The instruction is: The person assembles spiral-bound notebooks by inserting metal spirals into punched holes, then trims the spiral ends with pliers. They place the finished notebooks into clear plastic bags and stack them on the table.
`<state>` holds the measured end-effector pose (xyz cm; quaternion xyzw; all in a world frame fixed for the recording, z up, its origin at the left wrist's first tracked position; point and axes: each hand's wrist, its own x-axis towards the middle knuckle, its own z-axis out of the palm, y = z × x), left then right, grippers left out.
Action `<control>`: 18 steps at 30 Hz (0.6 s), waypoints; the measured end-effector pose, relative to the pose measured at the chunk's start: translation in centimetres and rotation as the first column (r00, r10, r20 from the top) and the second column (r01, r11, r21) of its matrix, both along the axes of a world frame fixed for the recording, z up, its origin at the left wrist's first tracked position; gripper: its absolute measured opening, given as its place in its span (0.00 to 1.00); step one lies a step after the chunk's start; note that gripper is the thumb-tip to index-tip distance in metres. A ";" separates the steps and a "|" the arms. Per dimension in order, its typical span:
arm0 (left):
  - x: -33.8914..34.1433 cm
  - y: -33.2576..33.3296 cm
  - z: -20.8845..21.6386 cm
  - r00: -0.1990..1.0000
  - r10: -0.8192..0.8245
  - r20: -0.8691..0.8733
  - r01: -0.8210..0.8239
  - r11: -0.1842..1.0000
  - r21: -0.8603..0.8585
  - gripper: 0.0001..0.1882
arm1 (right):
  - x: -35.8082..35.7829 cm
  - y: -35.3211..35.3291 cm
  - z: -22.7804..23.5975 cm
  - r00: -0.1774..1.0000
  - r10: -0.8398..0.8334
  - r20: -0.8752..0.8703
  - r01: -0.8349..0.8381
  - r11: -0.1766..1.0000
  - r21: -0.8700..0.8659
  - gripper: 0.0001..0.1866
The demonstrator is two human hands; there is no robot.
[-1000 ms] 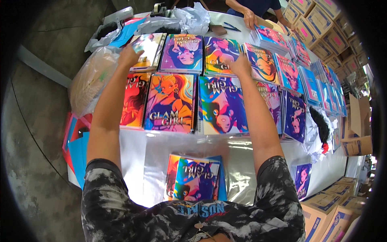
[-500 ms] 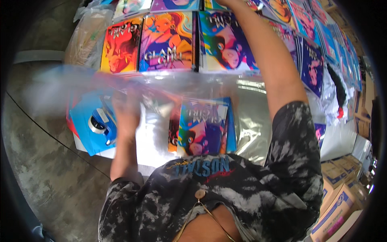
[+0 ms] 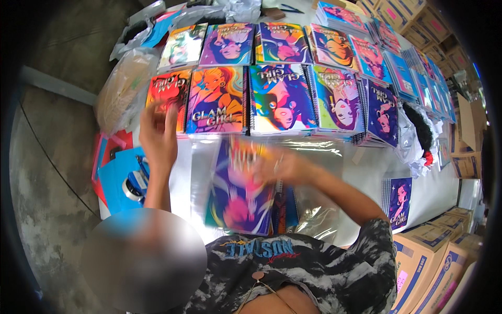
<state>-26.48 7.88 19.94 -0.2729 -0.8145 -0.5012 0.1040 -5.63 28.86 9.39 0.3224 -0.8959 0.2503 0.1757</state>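
My right hand [image 3: 282, 163], smeared by motion, holds a spiral notebook [image 3: 241, 201] with a purple and pink cover by its upper right part. That notebook hovers over other notebooks [image 3: 287, 209] lying near my chest, which it partly hides. My left hand [image 3: 158, 133] is raised with nothing in it, thumb and fingers apart, in front of the red and yellow notebook [image 3: 170, 89] at the left end of the near row. Beside it lies an orange and purple notebook [image 3: 217, 99]. Clear plastic film [image 3: 319, 204] covers the table under the held notebook.
Stacked notebooks [image 3: 282, 99] stand in rows across the white table [image 3: 355, 172]. A tape roll [image 3: 133, 186] rests on blue sheets [image 3: 112, 175] at the left. Plastic bags [image 3: 125, 89] sit at the left edge. Cardboard boxes [image 3: 418, 256] stand at the right.
My right arm has come back from the far rows and now holds a notebook close to me. My left hand has risen beside the red notebook; the blurred plastic near it is gone.
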 end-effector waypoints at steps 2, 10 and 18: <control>-4.3 5.7 0.2 0.988 -0.138 -0.074 0.136 0.990 -0.037 0.20 | 3.2 -2.3 -3.6 0.971 0.114 0.209 -0.132 0.988 0.078 0.24; -13.2 23.5 -7.5 0.990 -0.139 0.001 0.073 0.510 -0.857 0.50 | -8.9 16.6 5.8 0.336 -0.942 -0.017 0.929 0.334 -0.161 0.17; -14.4 14.5 -0.6 0.982 -0.171 -0.081 0.171 0.985 -0.004 0.10 | -10.8 32.5 0.7 -0.382 -0.871 0.309 0.850 -0.199 0.488 0.67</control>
